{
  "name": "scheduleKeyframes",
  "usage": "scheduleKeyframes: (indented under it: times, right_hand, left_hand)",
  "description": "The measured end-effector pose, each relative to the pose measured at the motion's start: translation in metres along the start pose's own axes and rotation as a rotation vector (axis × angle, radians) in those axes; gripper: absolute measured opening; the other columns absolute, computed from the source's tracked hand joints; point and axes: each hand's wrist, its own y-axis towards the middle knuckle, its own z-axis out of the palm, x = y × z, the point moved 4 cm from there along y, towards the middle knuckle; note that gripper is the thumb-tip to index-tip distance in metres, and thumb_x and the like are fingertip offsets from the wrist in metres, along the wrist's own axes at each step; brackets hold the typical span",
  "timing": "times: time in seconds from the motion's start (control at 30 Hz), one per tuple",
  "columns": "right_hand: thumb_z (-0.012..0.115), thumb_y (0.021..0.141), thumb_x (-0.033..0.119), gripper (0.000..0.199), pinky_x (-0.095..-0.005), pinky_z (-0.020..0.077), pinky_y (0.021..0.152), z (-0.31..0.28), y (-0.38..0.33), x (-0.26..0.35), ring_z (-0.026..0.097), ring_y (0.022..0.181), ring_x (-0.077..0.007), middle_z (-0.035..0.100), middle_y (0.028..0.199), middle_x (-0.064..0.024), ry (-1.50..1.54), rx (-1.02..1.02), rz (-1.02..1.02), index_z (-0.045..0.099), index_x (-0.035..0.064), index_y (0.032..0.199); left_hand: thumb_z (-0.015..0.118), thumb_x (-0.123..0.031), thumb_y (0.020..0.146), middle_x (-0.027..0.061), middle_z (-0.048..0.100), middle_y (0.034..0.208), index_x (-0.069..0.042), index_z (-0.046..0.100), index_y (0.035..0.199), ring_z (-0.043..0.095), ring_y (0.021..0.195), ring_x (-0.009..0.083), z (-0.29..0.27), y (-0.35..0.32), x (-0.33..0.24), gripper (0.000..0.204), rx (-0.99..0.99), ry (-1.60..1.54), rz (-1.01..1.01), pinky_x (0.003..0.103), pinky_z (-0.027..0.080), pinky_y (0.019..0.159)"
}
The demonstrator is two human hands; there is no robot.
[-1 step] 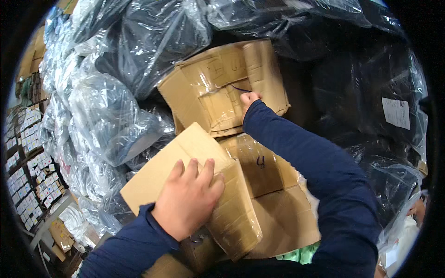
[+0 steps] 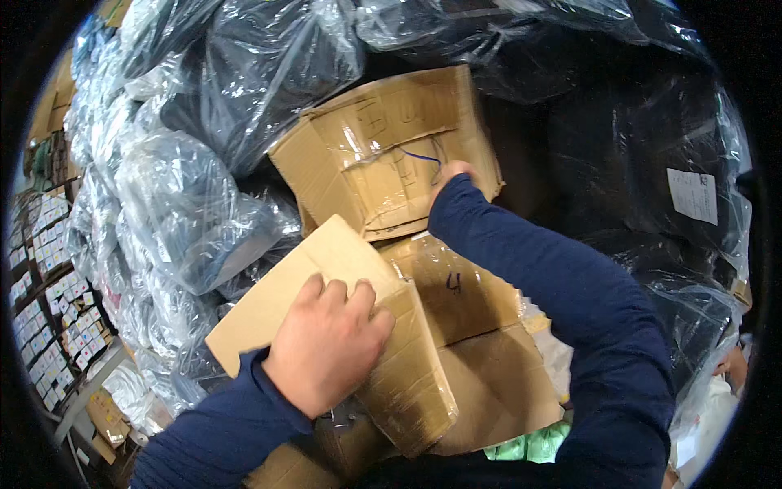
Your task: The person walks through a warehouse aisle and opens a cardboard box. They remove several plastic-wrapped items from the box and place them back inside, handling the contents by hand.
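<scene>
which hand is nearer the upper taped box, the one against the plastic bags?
Right. The right hand reaches up and touches the upper taped cardboard box at its lower right. The left hand lies flat on the lower box flap, below and apart from it.

A: Lighting? Even, fairly bright overhead light; white glare streaks on the clear plastic bags (image 2: pixel 187 204) and the taped cardboard box (image 2: pixel 391 155).

B: Quality? Sharp centre, strong fisheye bending, black vignette at rim; dark bags (image 2: pixel 635 147) underexposed.
</scene>
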Motion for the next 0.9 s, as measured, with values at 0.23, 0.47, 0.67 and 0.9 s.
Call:
scheduleKeyframes:
  times: [0.23, 0.47, 0.67, 0.9]
  right_hand:
    - [0.061, 0.08, 0.043, 0.041, -0.0488, 0.0494, 0.085, 0.035, -0.024, -0.147, 0.063, 0.101, -0.0304, 0.067, 0.103, -0.0147, 0.617, 0.114, 0.319, 0.069, 0.0101, 0.103]
    - [0.066, 0.078, 0.026, 0.042, -0.0411, 0.046, 0.096, 0.03, 0.045, -0.074, 0.059, 0.108, -0.0367, 0.061, 0.115, -0.0218, 1.093, -0.126, 0.184, 0.063, 0.0024, 0.112]
    - [0.06, 0.084, 0.015, 0.033, -0.0394, 0.0536, 0.069, 0.019, 0.083, -0.035, 0.06, 0.082, -0.0252, 0.057, 0.097, -0.0124, 3.12, -0.534, 0.04, 0.048, 0.0027, 0.112]
    - [0.042, 0.074, -0.005, 0.048, -0.0369, 0.0505, 0.082, -0.041, 0.017, -0.11, 0.059, 0.099, -0.0236, 0.06, 0.112, -0.012, 2.574, -1.173, -0.486, 0.05, 0.0077, 0.12]
  left_hand:
    - [0.066, -0.047, 0.078, 0.0195, 0.064, 0.095, 0.001, 0.06, 0.104, 0.06, 0.098, 0.0373, 0.049, 0.142, 0.061, 0.055, 0.353, -0.15, -0.045, 0.044, 0.049, 0.083]
    - [0.054, -0.043, 0.091, 0.0229, 0.062, 0.105, 0.009, 0.042, 0.125, 0.063, 0.09, 0.031, 0.143, 0.188, 0.142, 0.064, 0.057, -1.435, -1.015, 0.035, 0.054, 0.071]
    - [0.051, -0.038, 0.094, 0.0185, 0.029, 0.141, 0.004, 0.012, 0.142, 0.051, 0.114, 0.0376, 0.155, 0.177, 0.135, 0.074, -0.81, -2.257, -0.629, 0.043, 0.048, 0.091]
    - [0.049, -0.037, 0.094, 0.0167, 0.052, 0.118, -0.003, 0.047, 0.117, 0.057, 0.102, 0.0296, 0.076, 0.152, 0.139, 0.041, -1.183, -2.138, -0.282, 0.04, 0.049, 0.079]
